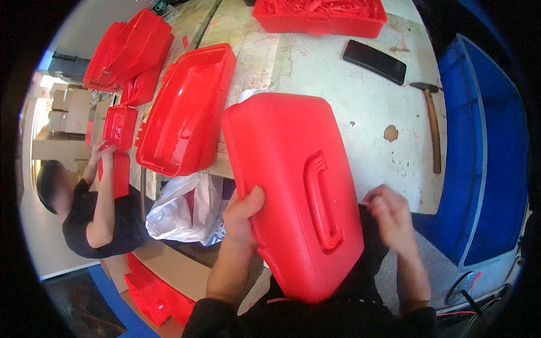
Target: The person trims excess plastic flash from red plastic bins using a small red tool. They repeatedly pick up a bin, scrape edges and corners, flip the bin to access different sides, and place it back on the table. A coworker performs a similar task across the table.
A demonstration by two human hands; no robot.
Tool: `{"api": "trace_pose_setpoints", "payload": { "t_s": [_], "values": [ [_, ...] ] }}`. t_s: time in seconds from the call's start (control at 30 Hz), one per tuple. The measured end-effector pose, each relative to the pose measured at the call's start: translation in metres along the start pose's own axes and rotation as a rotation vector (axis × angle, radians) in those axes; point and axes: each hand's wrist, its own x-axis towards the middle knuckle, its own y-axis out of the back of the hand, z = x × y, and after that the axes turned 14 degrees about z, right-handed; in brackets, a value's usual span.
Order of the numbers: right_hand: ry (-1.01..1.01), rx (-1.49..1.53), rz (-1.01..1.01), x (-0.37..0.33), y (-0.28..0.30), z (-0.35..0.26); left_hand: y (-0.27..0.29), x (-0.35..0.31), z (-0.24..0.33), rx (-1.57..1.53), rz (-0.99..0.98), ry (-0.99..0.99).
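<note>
A red plastic toolbox lid (282,146) with a moulded handle (324,203) is tilted in front of me; its inner side is hidden. My left hand (242,217) grips its left edge, with the thumb on the outer face. Just off its right side is my right hand (389,214), fingers curled together and slightly blurred. Something thin and dark may be between those fingertips, too small to name. Left of the lid, a large open red toolbox shell (186,112) lies on the table with its hollow side up.
On the table (315,67) are a black phone (375,61), a hammer (433,124) and a red tray of scraps (321,25). Red shells (129,50) are stacked at far left. A co-worker (101,219) handles red boxes. A white bag (189,211) and blue bin (490,152) flank me.
</note>
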Motion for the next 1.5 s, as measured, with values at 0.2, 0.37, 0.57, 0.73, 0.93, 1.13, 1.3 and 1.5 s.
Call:
{"api": "trace_pose_setpoints", "payload": {
  "t_s": [0.2,0.37,0.57,0.73,0.93,1.13,1.3,1.5],
  "values": [
    [0.144,-0.106,0.094,-0.015,-0.019,-0.019,-0.02,-0.022,-0.006,0.251,0.001,-0.07],
    [0.223,-0.171,0.073,-0.008,-0.016,-0.017,-0.027,-0.027,-0.008,0.223,-0.008,-0.065],
    [0.077,-0.058,0.037,-0.011,-0.019,-0.018,-0.029,-0.027,-0.011,0.231,0.047,-0.097],
    [0.119,-0.108,0.097,-0.01,-0.028,-0.023,-0.028,-0.029,-0.01,0.248,0.046,-0.087],
    [0.172,-0.182,0.157,-0.017,-0.033,-0.024,-0.014,-0.024,-0.017,0.145,0.031,-0.029],
    [0.115,-0.196,0.14,-0.043,-0.03,-0.018,-0.012,-0.023,-0.019,0.094,0.013,-0.005],
    [0.059,-0.062,0.074,-0.05,-0.016,-0.029,-0.023,-0.029,-0.016,0.191,0.068,-0.108],
    [0.009,-0.046,0.135,-0.032,-0.019,-0.029,-0.027,-0.031,-0.016,0.2,0.071,-0.105]
  ]
}}
